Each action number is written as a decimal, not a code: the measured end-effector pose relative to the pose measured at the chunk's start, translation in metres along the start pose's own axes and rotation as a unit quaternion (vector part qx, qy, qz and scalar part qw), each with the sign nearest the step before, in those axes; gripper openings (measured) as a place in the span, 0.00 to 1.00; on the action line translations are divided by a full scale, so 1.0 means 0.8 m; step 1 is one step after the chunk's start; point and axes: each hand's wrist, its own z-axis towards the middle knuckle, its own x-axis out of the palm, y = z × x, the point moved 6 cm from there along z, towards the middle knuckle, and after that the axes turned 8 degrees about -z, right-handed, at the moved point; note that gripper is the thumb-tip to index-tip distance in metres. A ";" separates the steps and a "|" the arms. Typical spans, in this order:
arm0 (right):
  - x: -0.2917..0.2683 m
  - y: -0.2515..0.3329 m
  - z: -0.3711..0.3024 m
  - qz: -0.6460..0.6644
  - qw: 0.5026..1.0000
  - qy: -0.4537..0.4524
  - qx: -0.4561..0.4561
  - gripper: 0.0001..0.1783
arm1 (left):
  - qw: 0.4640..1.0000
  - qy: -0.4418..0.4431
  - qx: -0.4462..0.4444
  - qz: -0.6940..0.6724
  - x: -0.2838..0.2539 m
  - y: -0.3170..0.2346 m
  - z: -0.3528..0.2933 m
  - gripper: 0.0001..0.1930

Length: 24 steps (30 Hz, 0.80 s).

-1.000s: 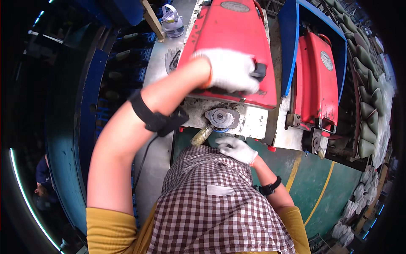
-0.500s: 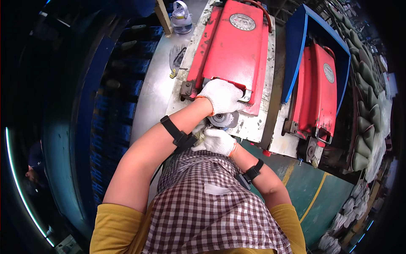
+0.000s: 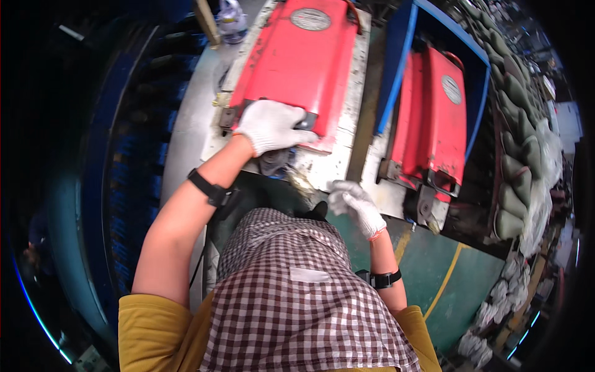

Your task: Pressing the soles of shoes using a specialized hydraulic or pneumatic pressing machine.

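Red machine housing (image 3: 304,62) fills the upper middle of the frame, its long axis running almost straight up and down and leaning a little to the right at the top. Its near end points down toward the person's apron (image 3: 297,291), and the left hand (image 3: 273,127), in a white knitted glove, is much the nearer of the two, lying right on that end. Its fingers bend over the handle (image 3: 308,120), while its thumb stretches out to the right (the glove hides the rest, so I cannot tell whether the grip is closed).

From the right hand (image 3: 354,206), near the middle of the frame, the housing lies up and to the left, well apart. That hand's fingers are loosely bent and clear of the handle, with nothing visible in them. Between the two hands, just below the housing, a yellowish wrapped grip (image 3: 300,183) juts past the edge of the pale worktop (image 3: 339,146); a dark round fitting (image 3: 274,164) sits to its upper left, partly under the left hand.
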 end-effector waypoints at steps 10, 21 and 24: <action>-0.265 0.045 -0.246 -0.521 0.583 -0.617 -0.091 0.13 | 0.903 -0.317 0.166 -0.238 0.030 -0.133 -0.002 0.13; -0.214 -0.021 -0.253 -0.397 0.735 -0.529 0.151 0.29 | 0.917 -0.153 0.338 -0.144 0.144 -0.336 0.085 0.26; -0.154 -0.046 -0.232 -0.430 0.788 -0.435 0.070 0.26 | 0.920 -0.136 0.360 -0.077 0.162 -0.357 0.095 0.26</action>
